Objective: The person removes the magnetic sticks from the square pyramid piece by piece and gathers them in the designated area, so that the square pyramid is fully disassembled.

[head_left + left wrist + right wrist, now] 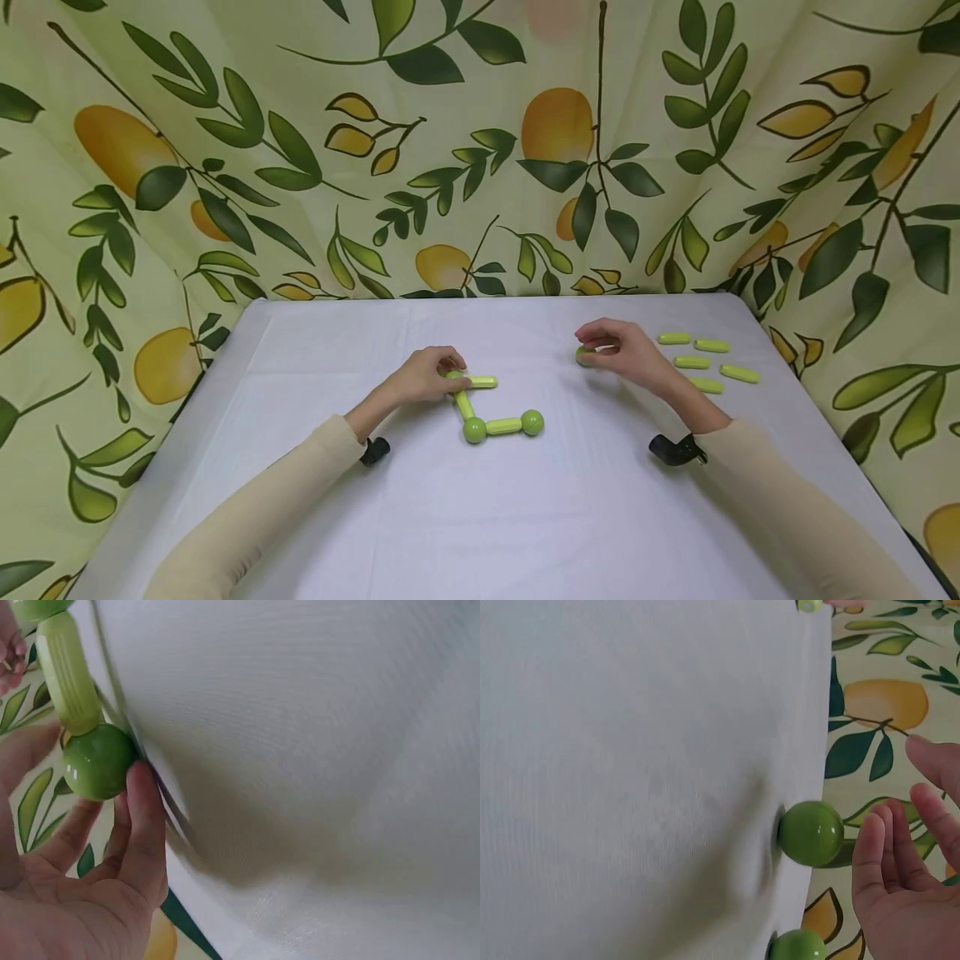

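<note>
My left hand [427, 377] pinches a glossy green ball [100, 761] at the corner of a joined figure; fingers and thumb stand around it. One light-green rod [483, 382] points right from beside that ball. A second rod [464, 406] leads toward me to another ball [474, 429], then a third rod [504, 426] ends in a ball [532, 422]. My right hand [626, 354] hovers with loosely bent fingers by a single green ball [811, 833] on the table. In the right wrist view its fingertips [870, 829] stand apart from that ball.
Several loose light-green rods [692, 362] lie at the table's right back. Another ball [799, 946] shows at the lower edge of the right wrist view. A white cloth covers the table [480, 517]; a leaf-and-fruit patterned curtain [480, 167] hangs behind and at both sides.
</note>
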Tool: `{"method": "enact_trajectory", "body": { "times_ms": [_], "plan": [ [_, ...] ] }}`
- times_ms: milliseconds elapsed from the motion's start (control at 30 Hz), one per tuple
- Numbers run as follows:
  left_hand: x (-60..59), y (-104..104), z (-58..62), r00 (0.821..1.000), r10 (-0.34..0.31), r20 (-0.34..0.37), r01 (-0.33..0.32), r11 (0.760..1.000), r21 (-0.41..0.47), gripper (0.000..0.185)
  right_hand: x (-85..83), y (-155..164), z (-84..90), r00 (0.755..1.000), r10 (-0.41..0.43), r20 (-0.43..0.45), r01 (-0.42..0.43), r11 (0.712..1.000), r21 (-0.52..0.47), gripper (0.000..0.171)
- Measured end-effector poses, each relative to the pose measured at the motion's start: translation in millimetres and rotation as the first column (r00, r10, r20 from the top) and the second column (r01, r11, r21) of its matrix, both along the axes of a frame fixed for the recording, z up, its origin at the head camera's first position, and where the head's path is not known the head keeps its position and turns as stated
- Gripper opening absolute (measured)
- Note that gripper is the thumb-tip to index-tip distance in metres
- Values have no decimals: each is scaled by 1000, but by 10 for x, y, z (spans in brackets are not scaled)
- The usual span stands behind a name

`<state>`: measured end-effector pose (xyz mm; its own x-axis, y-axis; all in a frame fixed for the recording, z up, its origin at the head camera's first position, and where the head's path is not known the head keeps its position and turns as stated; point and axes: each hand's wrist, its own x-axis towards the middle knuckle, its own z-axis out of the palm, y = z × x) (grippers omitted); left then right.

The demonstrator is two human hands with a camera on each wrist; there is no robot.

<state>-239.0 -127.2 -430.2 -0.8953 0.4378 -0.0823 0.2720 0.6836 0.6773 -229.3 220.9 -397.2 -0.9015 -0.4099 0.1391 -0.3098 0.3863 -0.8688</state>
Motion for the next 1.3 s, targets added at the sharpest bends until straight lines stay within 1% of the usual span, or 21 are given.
{"method": "enact_trajectory", "body": {
  "times_ms": [100, 233, 333, 533, 667, 867, 1067, 1167, 1300],
  "plan": [
    [-15, -19, -13, 1000, -5, 0, 5, 1000, 18, 22, -8, -56, -32, 999, 30, 9, -30, 999, -16, 32],
    [-34, 0, -37, 1000, -16, -7, 16, 998, 53, 19, -89, -106, -203, 998, 59, 6, -59, 998, -27, 35],
    [-41, 36, -28, 1000, -19, -9, 20, 997, 71, 20, -153, -153, -334, 996, 84, -6, -84, 995, -45, 38],
    [-77, 115, -40, 1000, -16, -9, 17, 995, 96, 20, -179, -310, -381, 989, 148, -10, -148, 988, -50, 41],
    [-98, 166, -48, 1000, -21, -11, 22, 993, 120, 19, -192, -436, -407, 982, 186, 6, -186, 982, -14, 39],
    [-119, 235, -41, 999, -43, -20, 45, 989, 138, 18, -192, -693, -457, 966, 255, 37, -256, 966, 28, 35],
    [-123, 248, -50, 999, -47, -12, 48, 989, 141, 19, -211, -915, -518, 952, 301, 58, -306, 942, 138, 33],
    [-108, 250, -41, 999, -51, -3, 51, 988, 143, 20, -203, -968, -504, 952, 301, 63, -307, 935, 176, 31],
    [-71, 245, -25, 998, -57, 22, 53, 989, 134, 22, -191, -995, -499, 954, 292, 60, -298, 935, 193, 27]
  ]
}}
